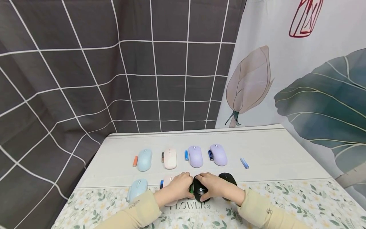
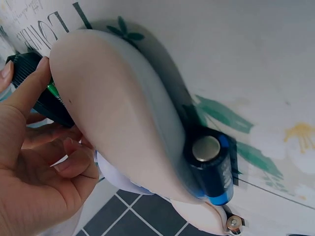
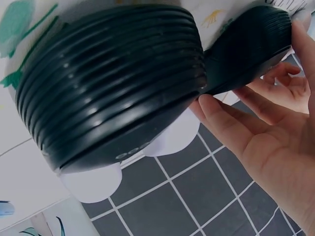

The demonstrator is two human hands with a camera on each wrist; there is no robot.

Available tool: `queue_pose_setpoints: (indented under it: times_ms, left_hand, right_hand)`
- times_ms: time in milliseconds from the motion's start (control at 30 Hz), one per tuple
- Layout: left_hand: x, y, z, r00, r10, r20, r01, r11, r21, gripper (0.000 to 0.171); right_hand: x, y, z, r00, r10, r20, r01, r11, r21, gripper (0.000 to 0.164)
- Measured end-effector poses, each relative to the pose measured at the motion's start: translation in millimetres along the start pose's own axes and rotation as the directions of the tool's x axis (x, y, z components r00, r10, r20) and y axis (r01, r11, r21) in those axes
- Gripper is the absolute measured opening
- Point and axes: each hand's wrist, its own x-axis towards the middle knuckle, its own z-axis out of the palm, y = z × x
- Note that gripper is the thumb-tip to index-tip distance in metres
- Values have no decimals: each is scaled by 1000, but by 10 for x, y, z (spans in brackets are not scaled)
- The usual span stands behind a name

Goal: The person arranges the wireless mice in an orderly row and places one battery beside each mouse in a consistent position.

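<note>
Low in the middle of the head view, my right hand (image 1: 213, 185) grips a black computer mouse (image 1: 201, 190) between thumb and fingers, one at each end. Against that mouse's left side, my left hand (image 1: 179, 187) pinches a black-and-green battery (image 1: 191, 188), mostly hidden by the fingers. In the left wrist view the battery's green strip (image 2: 53, 91) shows between the fingers and the mouse. Partly behind my left forearm lies a pale pink mouse (image 2: 113, 108), a blue battery (image 2: 212, 169) beside it. Another black mouse (image 3: 113, 83) with a ribbed side sits right of my right hand.
Farther back stand a light blue mouse (image 1: 144, 160), a cream mouse (image 1: 170, 158) and two purple mice (image 1: 195, 156), each with a battery at its left. One blue battery (image 1: 244, 163) lies alone at right. Another light blue mouse (image 1: 138, 190) is near my left sleeve.
</note>
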Motion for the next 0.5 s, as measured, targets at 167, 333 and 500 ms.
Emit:
queue_pose_setpoints:
  times_ms: [167, 333, 500]
  left_hand:
    - [-3, -3, 11, 1000, 9, -6, -9, 1000, 11, 51]
    - [-5, -2, 10, 1000, 12, -5, -12, 1000, 18, 52]
    - [-17, -6, 1, 1000, 4, 3, -4, 1000, 18, 53]
  right_hand:
    - [-1, -20, -10, 1000, 7, 15, -7, 1000, -14, 75]
    - [-4, -23, -6, 1000, 13, 14, -13, 1000, -12, 75]
    - [0, -27, 2, 1000, 16, 14, -16, 1000, -7, 75]
